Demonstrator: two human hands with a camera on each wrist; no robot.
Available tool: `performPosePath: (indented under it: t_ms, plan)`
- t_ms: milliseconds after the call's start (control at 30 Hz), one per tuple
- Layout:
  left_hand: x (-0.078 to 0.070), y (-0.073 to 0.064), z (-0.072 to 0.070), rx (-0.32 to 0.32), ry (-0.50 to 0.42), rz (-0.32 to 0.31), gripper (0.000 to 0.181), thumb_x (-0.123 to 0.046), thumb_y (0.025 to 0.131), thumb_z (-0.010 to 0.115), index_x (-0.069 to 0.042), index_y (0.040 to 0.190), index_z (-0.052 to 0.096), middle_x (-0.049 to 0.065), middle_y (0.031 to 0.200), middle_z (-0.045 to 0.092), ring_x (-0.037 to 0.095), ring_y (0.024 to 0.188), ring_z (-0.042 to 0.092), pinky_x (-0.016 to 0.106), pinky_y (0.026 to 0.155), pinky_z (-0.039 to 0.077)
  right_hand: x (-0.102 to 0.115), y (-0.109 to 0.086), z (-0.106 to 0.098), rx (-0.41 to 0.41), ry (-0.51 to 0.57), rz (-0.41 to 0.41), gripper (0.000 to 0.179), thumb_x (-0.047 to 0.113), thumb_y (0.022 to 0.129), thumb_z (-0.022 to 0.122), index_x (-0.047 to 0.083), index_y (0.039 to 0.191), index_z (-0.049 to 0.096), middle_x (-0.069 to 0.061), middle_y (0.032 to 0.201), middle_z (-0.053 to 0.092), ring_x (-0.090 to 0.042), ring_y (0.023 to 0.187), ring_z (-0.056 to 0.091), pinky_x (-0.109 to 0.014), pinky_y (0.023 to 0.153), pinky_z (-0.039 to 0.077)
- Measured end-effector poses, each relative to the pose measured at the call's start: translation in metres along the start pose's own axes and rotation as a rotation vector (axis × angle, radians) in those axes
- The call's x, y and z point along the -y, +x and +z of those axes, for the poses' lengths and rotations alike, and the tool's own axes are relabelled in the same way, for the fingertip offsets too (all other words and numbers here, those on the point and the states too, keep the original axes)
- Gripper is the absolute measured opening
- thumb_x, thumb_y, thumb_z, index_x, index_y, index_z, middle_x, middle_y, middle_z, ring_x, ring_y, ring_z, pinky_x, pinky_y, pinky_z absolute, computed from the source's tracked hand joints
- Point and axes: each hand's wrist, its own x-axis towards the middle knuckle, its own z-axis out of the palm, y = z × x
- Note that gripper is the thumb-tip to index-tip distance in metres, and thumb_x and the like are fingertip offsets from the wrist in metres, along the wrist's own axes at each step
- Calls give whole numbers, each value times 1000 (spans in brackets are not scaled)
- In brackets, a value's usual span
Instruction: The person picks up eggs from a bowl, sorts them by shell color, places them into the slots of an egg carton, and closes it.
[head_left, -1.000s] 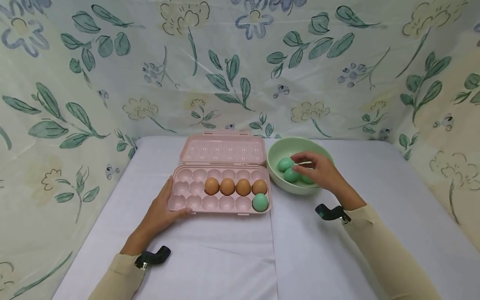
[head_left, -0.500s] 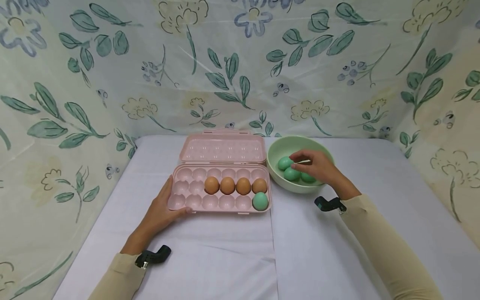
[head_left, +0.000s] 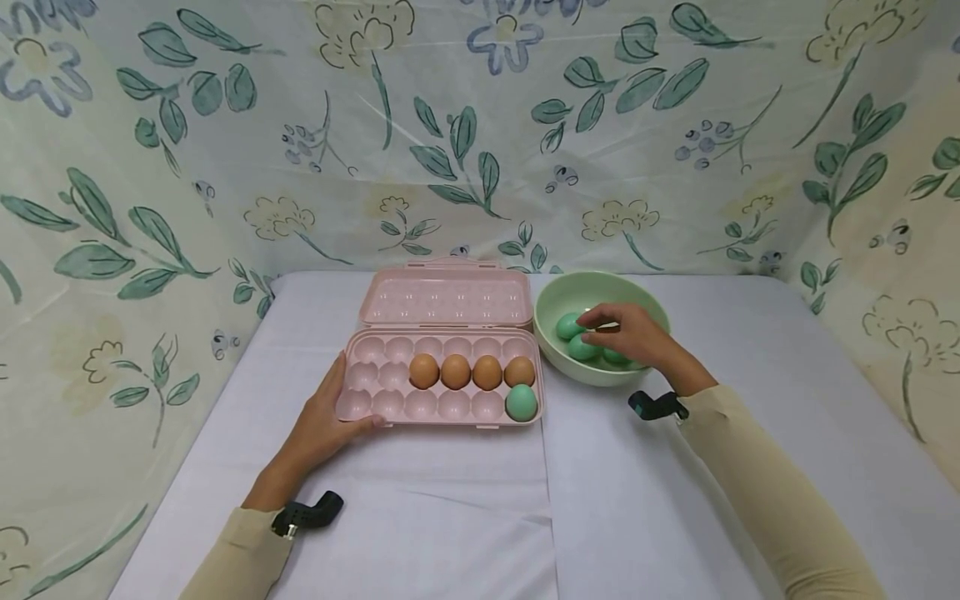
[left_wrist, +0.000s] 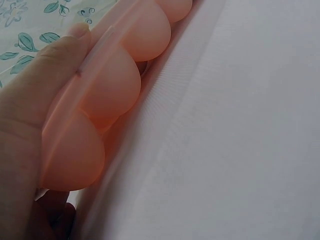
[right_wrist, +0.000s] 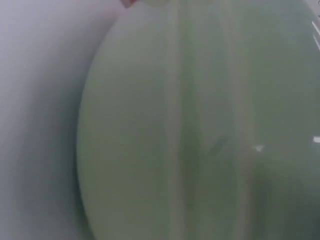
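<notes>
In the head view my left hand [head_left: 318, 421] grips the left end of a pink egg carton [head_left: 420, 407], thumb along the front edge. The left wrist view shows the thumb on the carton's rim [left_wrist: 100, 55] and fingers curled beneath its cups. Several brown eggs [head_left: 455, 372] sit in the middle row, with one green egg [head_left: 521, 403] at front right. My right hand [head_left: 633, 333] reaches into a green bowl [head_left: 600, 377], thumb and forefinger apart, tips at the green eggs [head_left: 581, 347]; whether they touch is unclear. Only the bowl's side [right_wrist: 150, 125] fills most of the right wrist view.
The carton's lid [head_left: 446, 298] lies folded back behind it, close against the bowl's left side. A white cloth [head_left: 435, 517] covers the table. Floral fabric [head_left: 480, 167] hangs at the back and both sides.
My right hand has shifted very slightly over the bowl, fingertips still by the green eggs. The left hand and the carton have stayed in place.
</notes>
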Motion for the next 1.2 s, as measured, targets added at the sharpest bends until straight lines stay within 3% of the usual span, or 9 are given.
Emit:
performPosePath:
  t_ms: [700, 933, 1200]
  plan:
    - [-1, -1, 0, 7, 20, -44, 125, -54, 65, 84, -26, 157, 3, -3, 161, 14, 28, 143, 26, 61, 105, 32, 1, 2, 4, 81, -115, 17, 34, 11, 83, 76, 3, 115, 68, -14, 116, 66, -31, 114, 57, -47, 98, 46]
    - [0, -1, 1, 8, 23, -32, 126, -53, 65, 84, -23, 157, 3, 0, 161, 14, 30, 142, 27, 61, 104, 33, 0, 1, 7, 118, -168, 48, 37, 13, 84, 76, 6, 119, 67, -13, 121, 64, -34, 118, 56, -50, 98, 46]
    - [1, -1, 0, 7, 16, -33, 127, -53, 64, 84, -22, 157, 3, 0, 161, 14, 29, 142, 27, 60, 105, 32, -2, 3, 8, 142, -183, 29, 38, 16, 83, 77, 8, 119, 68, -12, 121, 65, -35, 115, 59, -48, 95, 48]
